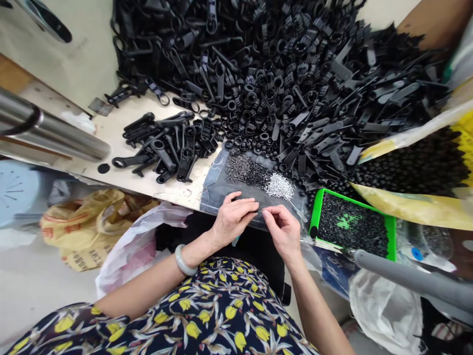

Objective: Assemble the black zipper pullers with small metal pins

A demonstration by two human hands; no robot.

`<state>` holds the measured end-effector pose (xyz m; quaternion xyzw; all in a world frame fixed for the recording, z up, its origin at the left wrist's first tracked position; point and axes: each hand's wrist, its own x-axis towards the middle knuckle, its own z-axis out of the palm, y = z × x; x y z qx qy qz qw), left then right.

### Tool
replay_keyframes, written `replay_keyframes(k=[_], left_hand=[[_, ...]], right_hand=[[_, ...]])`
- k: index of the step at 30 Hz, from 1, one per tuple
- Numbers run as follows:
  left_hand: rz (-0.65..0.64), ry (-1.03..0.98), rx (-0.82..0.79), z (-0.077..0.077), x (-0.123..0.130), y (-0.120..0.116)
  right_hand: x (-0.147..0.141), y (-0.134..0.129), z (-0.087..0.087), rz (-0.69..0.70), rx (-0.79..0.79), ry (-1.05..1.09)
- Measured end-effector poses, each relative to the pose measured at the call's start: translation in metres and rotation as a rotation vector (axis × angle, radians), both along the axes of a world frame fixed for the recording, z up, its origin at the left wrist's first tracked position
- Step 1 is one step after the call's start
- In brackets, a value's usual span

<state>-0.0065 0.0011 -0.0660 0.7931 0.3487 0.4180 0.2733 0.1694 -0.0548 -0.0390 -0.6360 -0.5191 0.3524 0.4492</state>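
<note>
At the front edge of the table my left hand (pixel 236 217) is closed, its fingers pressed together; whatever they hold is hidden. Facing it, a small gap away, my right hand (pixel 284 230) pinches a thin metal pin (pixel 262 211) between thumb and forefinger. Just beyond both hands lies a pile of silvery pins (pixel 280 186) on a dark cloth mat (pixel 213 190). Beside the pins are small black parts (pixel 257 173) and small grey-brown parts (pixel 237 168). A cluster of black plastic handle-like pieces (pixel 166 153) lies to the left.
A large heap of black plastic parts (pixel 258 64) covers the back of the table. On the right stands a green tray (pixel 316 214) of tiny black pieces, near an open yellow-white sack (pixel 402 202). A metal post (pixel 55 130) rises on the left; a grey bar (pixel 402 278) crosses the lower right.
</note>
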Motion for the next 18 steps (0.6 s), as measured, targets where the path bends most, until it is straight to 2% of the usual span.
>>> replay_keyframes(k=[7, 18], left_hand=[[0.047, 0.031, -0.047, 0.007, 0.0046, -0.0008], [0.027, 0.015, -0.022, 0.0004, 0.0016, -0.0009]], right_hand=[[-0.0015, -0.0013, 0.0034, -0.006, -0.029, 0.002], [-0.0032, 0.0005, 0.0074, -0.004, -0.04, -0.011]])
